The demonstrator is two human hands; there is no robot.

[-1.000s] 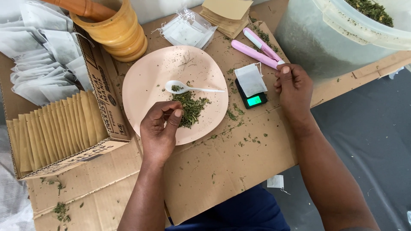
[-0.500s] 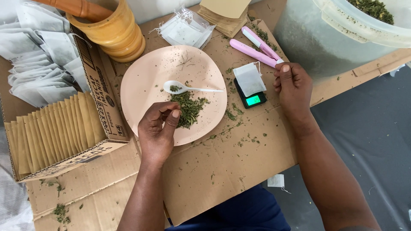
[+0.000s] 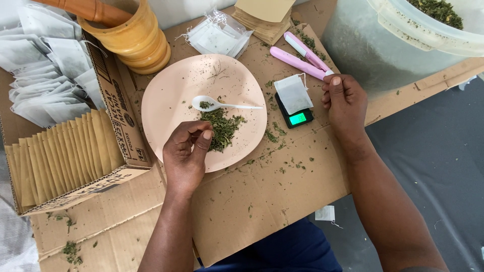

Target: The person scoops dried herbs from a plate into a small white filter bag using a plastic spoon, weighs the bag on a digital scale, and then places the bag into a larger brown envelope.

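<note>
My left hand (image 3: 186,153) rests on the near edge of a pink plate (image 3: 171,95), fingers pinched together beside a small heap of dried green herbs (image 3: 222,128). A white plastic spoon (image 3: 217,105) with a little herb in its bowl lies across the plate. My right hand (image 3: 345,103) sits loosely curled on the cardboard, right of a small black pocket scale (image 3: 297,118) with a lit green display. A white tea bag (image 3: 292,93) lies on the scale. Whether the left fingers hold herbs is hidden.
A cardboard box (image 3: 121,126) at left holds tan envelopes (image 3: 55,156) and white bags (image 3: 45,75). A wooden mortar (image 3: 136,38) with a pestle stands behind the plate. A pink sealer (image 3: 302,58), a pack of tea bags (image 3: 217,38) and a translucent tub (image 3: 403,45) of herbs lie beyond.
Both hands stay nearly where they were. My left fingers have curled a little tighter next to the herb heap.
</note>
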